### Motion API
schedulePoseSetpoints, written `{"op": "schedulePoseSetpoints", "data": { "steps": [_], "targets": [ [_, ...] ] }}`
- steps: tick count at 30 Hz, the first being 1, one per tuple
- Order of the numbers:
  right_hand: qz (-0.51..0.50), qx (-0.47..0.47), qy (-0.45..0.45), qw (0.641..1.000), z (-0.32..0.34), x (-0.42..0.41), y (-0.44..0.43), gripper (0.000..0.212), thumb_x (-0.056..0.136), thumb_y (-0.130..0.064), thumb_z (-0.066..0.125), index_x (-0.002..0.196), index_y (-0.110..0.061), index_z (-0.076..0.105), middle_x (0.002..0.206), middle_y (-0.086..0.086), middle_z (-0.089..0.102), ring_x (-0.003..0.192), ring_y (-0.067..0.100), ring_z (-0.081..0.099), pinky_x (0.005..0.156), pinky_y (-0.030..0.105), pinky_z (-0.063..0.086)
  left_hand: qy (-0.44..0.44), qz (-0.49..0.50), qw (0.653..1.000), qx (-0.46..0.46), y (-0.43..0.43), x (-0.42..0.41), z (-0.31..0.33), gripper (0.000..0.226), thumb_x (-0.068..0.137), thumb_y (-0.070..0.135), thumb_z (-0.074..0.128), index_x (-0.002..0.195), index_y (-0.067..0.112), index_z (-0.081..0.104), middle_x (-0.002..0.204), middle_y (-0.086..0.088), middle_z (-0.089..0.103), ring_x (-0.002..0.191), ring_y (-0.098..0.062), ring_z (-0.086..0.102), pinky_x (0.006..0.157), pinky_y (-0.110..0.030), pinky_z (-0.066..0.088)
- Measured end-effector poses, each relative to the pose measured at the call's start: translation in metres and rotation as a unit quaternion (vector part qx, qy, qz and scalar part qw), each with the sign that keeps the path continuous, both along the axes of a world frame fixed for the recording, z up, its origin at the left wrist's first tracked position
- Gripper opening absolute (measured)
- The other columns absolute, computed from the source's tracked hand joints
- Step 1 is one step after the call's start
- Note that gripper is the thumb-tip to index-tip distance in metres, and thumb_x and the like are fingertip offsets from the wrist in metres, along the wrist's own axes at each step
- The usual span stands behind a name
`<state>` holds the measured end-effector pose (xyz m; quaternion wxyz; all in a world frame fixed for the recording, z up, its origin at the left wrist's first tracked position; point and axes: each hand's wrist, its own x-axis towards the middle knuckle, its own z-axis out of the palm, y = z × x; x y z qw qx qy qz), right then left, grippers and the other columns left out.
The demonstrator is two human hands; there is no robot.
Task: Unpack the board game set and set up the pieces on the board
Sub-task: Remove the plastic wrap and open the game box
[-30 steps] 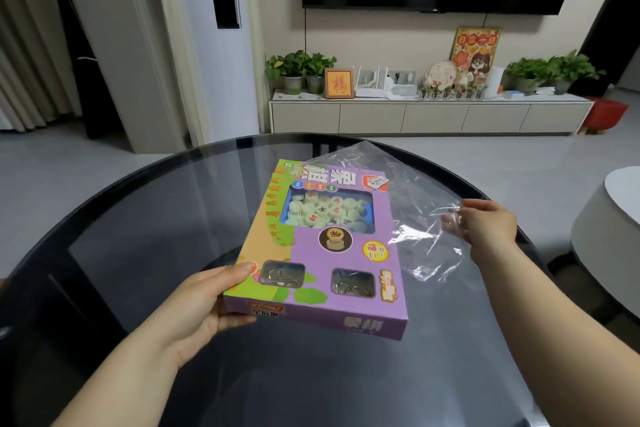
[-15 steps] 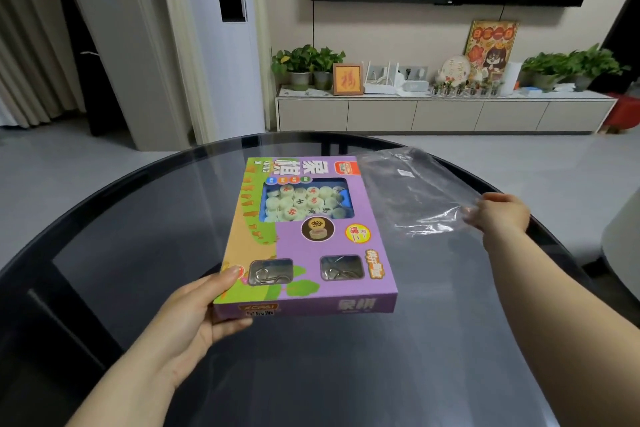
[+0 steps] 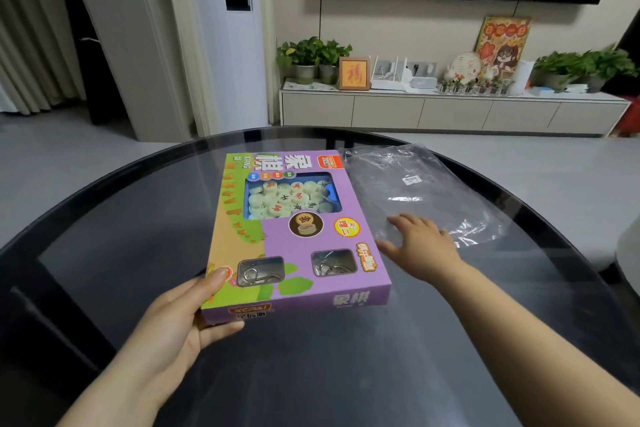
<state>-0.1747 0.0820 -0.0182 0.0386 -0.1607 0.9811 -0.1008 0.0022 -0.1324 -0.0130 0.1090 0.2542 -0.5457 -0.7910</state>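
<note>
Glass surface (image 3: 311, 374), living room behind. Left hand (image 3: 180, 319) grips the near-left corner of the box (image 3: 298, 229), thumb on top; can't tell if the far end rests. Right hand (image 3: 419, 246) has let go of the plastic bag (image 3: 415, 191) it was pulling away a second ago: fingers spread, empty, just beside the box. Bag lies flat to the right. Unwrapping looks done; box unopened, pieces (image 3: 287, 198) visible through its window.
</note>
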Motion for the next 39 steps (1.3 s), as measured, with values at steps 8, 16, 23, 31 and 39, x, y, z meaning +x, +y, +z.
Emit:
{"op": "schedulePoseSetpoints", "data": {
  "steps": [8, 16, 23, 31, 39],
  "targets": [
    [0.009, -0.057, 0.042, 0.997, -0.006, -0.033, 0.017, 0.041, 0.093, -0.029, 0.046, 0.133, -0.018, 0.044, 0.148, 0.002, 0.033, 0.138, 0.022, 0.026, 0.114, 0.037, 0.017, 0.008, -0.013, 1.000, -0.013, 0.002, 0.000, -0.001, 0.018, 0.087, 0.015, 0.050, 0.082, 0.006, 0.064, 0.063, -0.004, 0.071, 0.051, -0.011, 0.065, 0.043, -0.021, 0.052],
    [-0.106, -0.569, -0.172, 0.798, 0.024, 0.069, -0.002, 0.017, 0.094, -0.022, 0.045, 0.107, -0.013, 0.051, 0.105, 0.009, 0.059, 0.076, 0.020, 0.055, 0.065, 0.029, 0.048, 0.011, -0.003, 1.000, 0.021, 0.012, 0.016, 0.004, 0.014, 0.087, 0.015, 0.052, 0.085, 0.006, 0.063, 0.064, -0.003, 0.071, 0.052, -0.011, 0.066, 0.045, -0.022, 0.054],
    [-0.114, -0.653, -0.325, 0.674, 0.032, 0.146, 0.001, 0.011, 0.091, -0.020, 0.050, 0.091, -0.009, 0.052, 0.069, 0.008, 0.063, 0.051, 0.017, 0.063, 0.054, 0.027, 0.056, 0.016, 0.021, 0.999, 0.033, 0.037, 0.062, 0.017, 0.013, 0.087, 0.018, 0.055, 0.089, 0.007, 0.063, 0.067, 0.000, 0.071, 0.057, -0.010, 0.067, 0.047, -0.022, 0.054],
    [-0.109, -0.633, -0.346, 0.684, 0.034, 0.198, -0.001, 0.011, 0.091, -0.013, 0.051, 0.092, -0.002, 0.052, 0.054, 0.006, 0.062, 0.039, 0.011, 0.058, 0.046, 0.020, 0.054, -0.050, -0.002, 0.998, -0.046, 0.044, 0.143, 0.027, 0.027, 0.086, 0.035, 0.050, 0.088, 0.011, 0.063, 0.073, -0.003, 0.072, 0.060, -0.014, 0.066, 0.045, -0.022, 0.052],
    [-0.129, -0.614, -0.355, 0.693, 0.025, 0.223, -0.001, 0.017, 0.092, -0.013, 0.050, 0.104, -0.001, 0.047, 0.069, 0.011, 0.058, 0.036, 0.008, 0.056, 0.047, 0.020, 0.055, 0.028, 0.082, 0.635, -0.768, 0.042, 0.179, -0.009, 0.061, 0.056, 0.046, 0.078, 0.102, 0.017, 0.052, 0.092, 0.001, 0.056, 0.086, -0.020, 0.049, 0.070, -0.029, 0.037]
  ]
}}
